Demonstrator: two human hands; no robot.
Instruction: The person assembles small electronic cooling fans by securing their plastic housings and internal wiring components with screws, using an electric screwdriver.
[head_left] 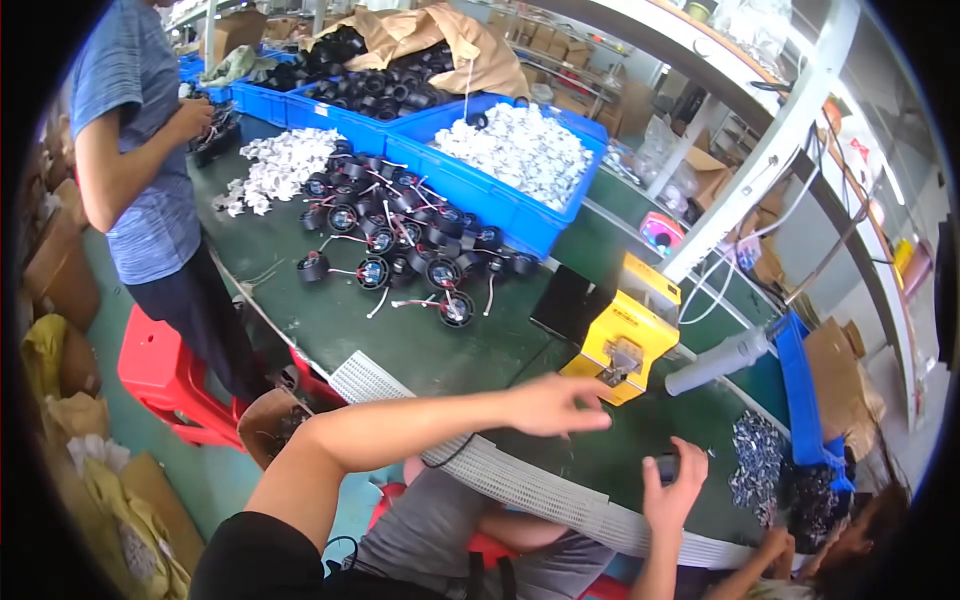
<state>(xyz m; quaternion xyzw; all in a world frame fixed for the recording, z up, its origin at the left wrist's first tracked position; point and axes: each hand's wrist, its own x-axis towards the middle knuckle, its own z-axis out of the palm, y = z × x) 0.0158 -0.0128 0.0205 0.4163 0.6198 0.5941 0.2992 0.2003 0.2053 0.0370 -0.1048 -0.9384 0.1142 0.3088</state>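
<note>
My left hand [560,405] reaches across the bench in front of a yellow machine [628,325] with a metal head at its front. Its fingers are curved and apart, and I see nothing between them. Lower right, my right hand [677,490] grips a small black round part [667,466] between thumb and fingers; the fingers cover some of it. Beyond my left hand lies a heap of black round motor-like housings [400,235] with wires and white connectors. A pile of small white parts [285,165] lies behind the heap.
A blue bin [500,215] of white pieces stands at the back, beside bins of black parts. A person [150,180] stands at left near a red stool [165,360]. Small dark pieces [757,465] lie at right, near another person's hands [775,548]. Grey ribbed edging [520,490] lines the bench front.
</note>
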